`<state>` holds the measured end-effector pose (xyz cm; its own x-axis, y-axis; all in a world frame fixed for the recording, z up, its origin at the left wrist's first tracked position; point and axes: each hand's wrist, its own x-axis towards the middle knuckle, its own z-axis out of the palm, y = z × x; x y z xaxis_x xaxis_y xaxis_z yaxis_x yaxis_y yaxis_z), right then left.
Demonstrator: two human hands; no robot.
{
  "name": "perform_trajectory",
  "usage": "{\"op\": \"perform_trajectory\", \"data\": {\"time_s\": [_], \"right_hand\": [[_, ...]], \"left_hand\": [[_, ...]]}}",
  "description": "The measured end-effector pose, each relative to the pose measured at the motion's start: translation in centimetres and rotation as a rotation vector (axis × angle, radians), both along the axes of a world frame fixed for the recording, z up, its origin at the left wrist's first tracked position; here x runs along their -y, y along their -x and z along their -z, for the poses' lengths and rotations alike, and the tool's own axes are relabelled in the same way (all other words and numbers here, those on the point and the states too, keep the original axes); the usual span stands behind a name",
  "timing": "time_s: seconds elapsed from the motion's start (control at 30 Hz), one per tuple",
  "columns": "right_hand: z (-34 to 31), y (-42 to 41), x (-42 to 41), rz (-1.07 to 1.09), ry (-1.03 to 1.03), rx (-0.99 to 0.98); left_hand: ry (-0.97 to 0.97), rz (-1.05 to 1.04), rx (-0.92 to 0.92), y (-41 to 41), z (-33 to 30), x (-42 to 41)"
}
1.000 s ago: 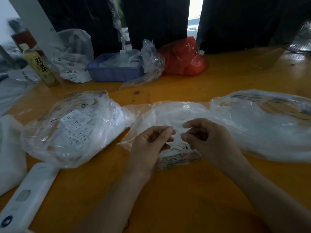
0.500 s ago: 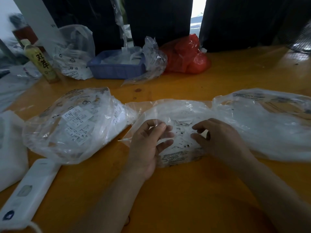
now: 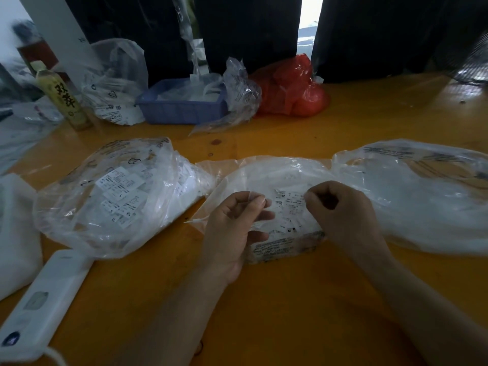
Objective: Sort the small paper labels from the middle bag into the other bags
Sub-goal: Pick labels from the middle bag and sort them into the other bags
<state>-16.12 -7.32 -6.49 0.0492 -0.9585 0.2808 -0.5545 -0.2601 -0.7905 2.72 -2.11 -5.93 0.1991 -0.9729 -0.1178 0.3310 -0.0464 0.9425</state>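
Three clear plastic bags lie in a row on the orange table. The middle bag (image 3: pixel 274 175) holds small white paper labels (image 3: pixel 289 204) printed with size letters. My left hand (image 3: pixel 232 228) grips the bag's left edge, with the film pinched between thumb and fingers. My right hand (image 3: pixel 340 215) is curled over the bag's right side, its fingertips pinching at the labels or the film; which one is unclear. The left bag (image 3: pixel 116 196) is full of labels. The right bag (image 3: pixel 422 196) looks mostly white inside.
A white device with a cable (image 3: pixel 42 305) lies at the front left, beside a white bundle (image 3: pixel 15 233). At the back stand a green bottle (image 3: pixel 63 99), a blue basket (image 3: pixel 182 107), a clear bag (image 3: pixel 116 83) and a red bag (image 3: pixel 290 88). Dark cloth hangs behind.
My two hands, close together a second ago, have spread apart over the middle bag. The right hand has curled tighter above the labels, and the left hand has lifted the bag's edge.
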Motion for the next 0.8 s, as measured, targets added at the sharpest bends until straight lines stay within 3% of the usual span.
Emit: {"op": "perform_trajectory", "data": {"time_s": [0.17, 0.23, 0.57, 0.8], "right_hand": [[-0.2, 0.6, -0.2, -0.093, -0.232, 0.458], [-0.3, 0.7, -0.2, -0.111, -0.268, 0.542], [-0.7, 0.5, -0.6, -0.154, -0.209, 0.540], [-1.3, 0.6, -0.9, -0.224, -0.163, 0.492]], "left_hand": [[0.006, 0.025, -0.058, -0.1, 0.5, 0.3], [0.021, 0.028, -0.080, -0.2, 0.9, 0.3], [0.038, 0.057, -0.170, -0.1, 1.3, 0.5], [0.068, 0.093, -0.069, 0.0, 1.6, 0.3]]}}
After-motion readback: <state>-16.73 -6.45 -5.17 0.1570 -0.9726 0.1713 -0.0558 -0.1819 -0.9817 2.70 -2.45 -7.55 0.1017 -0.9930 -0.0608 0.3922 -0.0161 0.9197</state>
